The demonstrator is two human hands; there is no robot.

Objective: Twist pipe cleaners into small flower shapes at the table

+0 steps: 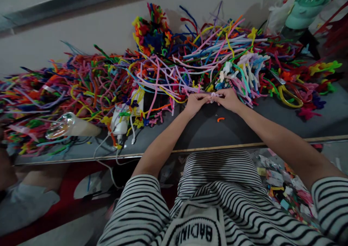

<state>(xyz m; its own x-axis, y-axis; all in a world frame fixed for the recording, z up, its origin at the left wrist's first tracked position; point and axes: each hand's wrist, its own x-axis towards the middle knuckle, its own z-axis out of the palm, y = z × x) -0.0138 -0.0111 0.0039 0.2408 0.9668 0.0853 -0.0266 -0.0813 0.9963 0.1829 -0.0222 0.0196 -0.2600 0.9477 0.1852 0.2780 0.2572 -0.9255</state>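
Observation:
A small pale lilac pipe cleaner piece (213, 94), bent into loops, sits between my two hands over the front of the dark table. My left hand (196, 103) pinches its left side between thumb and finger. From the other side, my right hand (227, 99) grips it in the same way. My fingertips nearly meet and cover part of its shape. Just below lies a short orange pipe cleaner scrap (220, 119). Behind my hands spreads a heap of long lilac and pink pipe cleaners (163, 80).
Yellow-handled scissors (289, 96) lie on the right near finished-looking pipe cleaner flowers (308, 110). To the left are a white power strip (120, 121) with cables and a plastic-wrapped cone (81, 125). Scraps (282, 184) litter the floor. Another person's leg (38, 199) shows at lower left.

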